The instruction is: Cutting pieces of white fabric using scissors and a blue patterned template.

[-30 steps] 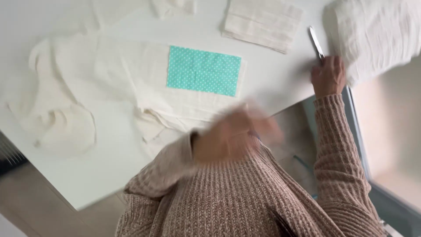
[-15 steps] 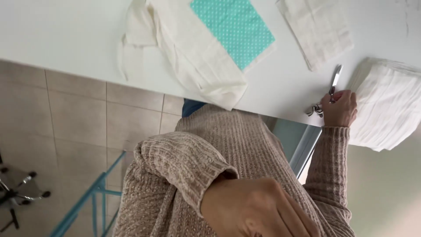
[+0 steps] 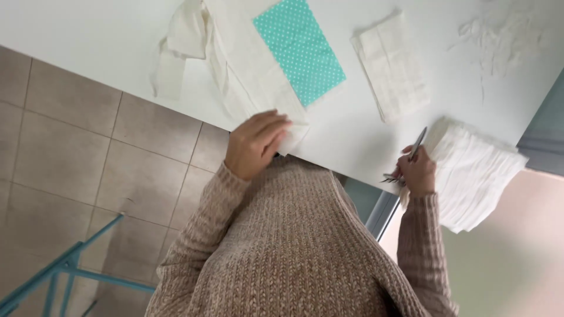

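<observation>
My left hand (image 3: pixel 255 144) lies at the white table's near edge, fingers over the corner of a cream cloth (image 3: pixel 247 64) and thumb hidden beneath it. A teal dotted fabric rectangle (image 3: pixel 299 50) sits on that cloth, just beyond my fingers. My right hand (image 3: pixel 418 171) is closed around metal scissors (image 3: pixel 415 148), whose blades point away over the table (image 3: pixel 352 135). That hand rests against a stack of folded white cloths (image 3: pixel 476 170) that overhangs the table edge.
A folded white cloth (image 3: pixel 390 67) lies between the teal piece and the stack. Loose threads and scraps (image 3: pixel 496 38) are scattered at the far right. Below the table are a tiled floor (image 3: pixel 88 147) and a blue metal frame (image 3: pixel 64 267).
My left hand has come up from in front of my chest to the cream cloth's corner at the table edge. My right hand stays on the scissors. The view has shifted slightly.
</observation>
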